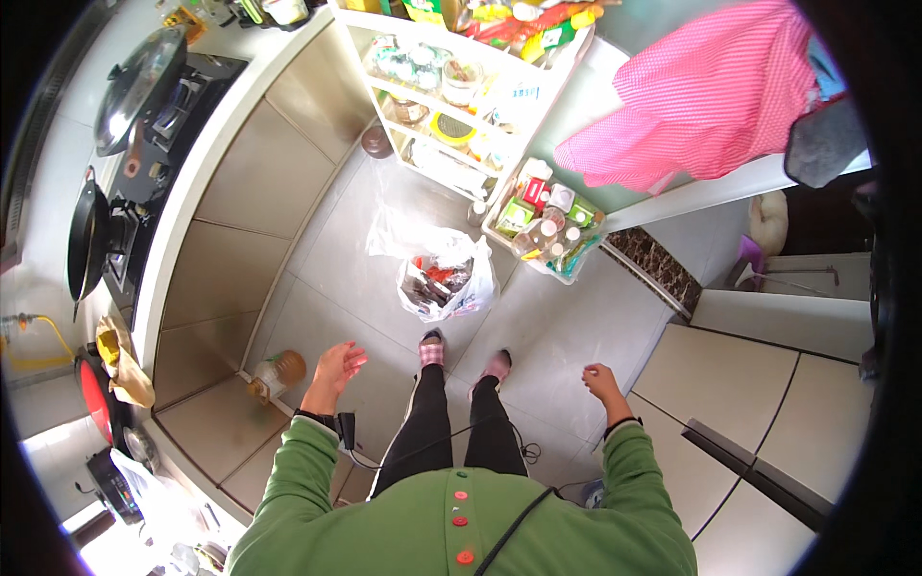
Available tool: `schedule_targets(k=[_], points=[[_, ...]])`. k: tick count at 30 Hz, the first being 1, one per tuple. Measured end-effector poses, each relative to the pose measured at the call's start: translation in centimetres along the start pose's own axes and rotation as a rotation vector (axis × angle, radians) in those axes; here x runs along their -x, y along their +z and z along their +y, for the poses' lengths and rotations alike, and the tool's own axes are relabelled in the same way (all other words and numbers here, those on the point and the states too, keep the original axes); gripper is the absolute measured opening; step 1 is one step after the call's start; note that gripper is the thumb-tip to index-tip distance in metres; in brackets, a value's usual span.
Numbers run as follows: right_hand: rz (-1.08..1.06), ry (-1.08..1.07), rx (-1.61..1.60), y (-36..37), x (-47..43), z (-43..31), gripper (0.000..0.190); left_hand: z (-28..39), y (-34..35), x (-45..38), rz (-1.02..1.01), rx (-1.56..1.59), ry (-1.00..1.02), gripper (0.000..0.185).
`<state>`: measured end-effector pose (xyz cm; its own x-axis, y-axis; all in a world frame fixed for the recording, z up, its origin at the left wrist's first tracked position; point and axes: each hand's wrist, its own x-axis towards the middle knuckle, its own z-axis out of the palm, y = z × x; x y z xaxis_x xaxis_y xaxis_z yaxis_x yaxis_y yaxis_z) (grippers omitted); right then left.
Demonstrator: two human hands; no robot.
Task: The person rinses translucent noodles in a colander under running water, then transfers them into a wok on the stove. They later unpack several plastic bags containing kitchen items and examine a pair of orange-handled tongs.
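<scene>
My left hand (336, 372) hangs in the air with its fingers apart and holds nothing. It is nearest to a large plastic bottle (277, 376) of amber liquid, which stands on the floor by the cabinets. On the other side my right hand (602, 385) is raised, loosely curled, with no object visible in it. Between and beyond my hands, in front of my feet, a white plastic bag (481, 284) sits open on the floor. Dark and red items (439, 277) show inside it. Neither hand touches the bag.
A white shelf rack (461, 155) with jars and packages stands ahead, beside a bin (497, 232) of bottles and cartons. Left is a counter with a gas stove (180, 108), a lidded wok (137, 93) and a frying pan (86, 241). A refrigerator (727, 381) stands right; a cable (410, 455) crosses my legs.
</scene>
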<state>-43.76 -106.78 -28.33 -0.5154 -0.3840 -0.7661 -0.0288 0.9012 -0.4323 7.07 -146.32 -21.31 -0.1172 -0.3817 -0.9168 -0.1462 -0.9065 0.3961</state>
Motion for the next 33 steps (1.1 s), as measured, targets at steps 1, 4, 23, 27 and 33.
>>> schedule_targets(k=[1, 4, 23, 27, 33], points=[[0.028, 0.045, -0.048, -1.4, 2.0, 0.1, 0.028, 0.6, 0.0, 0.7, -0.01, 0.011, 0.014, 0.038], [0.102, 0.171, -0.209, -4.4, 6.8, 0.7, 0.026, 2.9, 1.4, 2.9, -0.041, 0.019, 0.056, 0.036], [0.344, 0.37, -0.58, -5.1, 24.9, 11.3, 0.021, 6.2, 11.2, -0.2, -0.48, -0.154, 0.109, 0.028], [0.392, 0.383, -0.672, -3.8, 28.9, 11.1, 0.026, 8.3, 18.7, 3.5, -0.561, -0.328, 0.15, 0.033], [0.448, 0.148, -0.255, -5.2, 23.2, 18.3, 0.032, 8.3, 26.4, 4.5, -0.633, -0.311, 0.313, 0.034]])
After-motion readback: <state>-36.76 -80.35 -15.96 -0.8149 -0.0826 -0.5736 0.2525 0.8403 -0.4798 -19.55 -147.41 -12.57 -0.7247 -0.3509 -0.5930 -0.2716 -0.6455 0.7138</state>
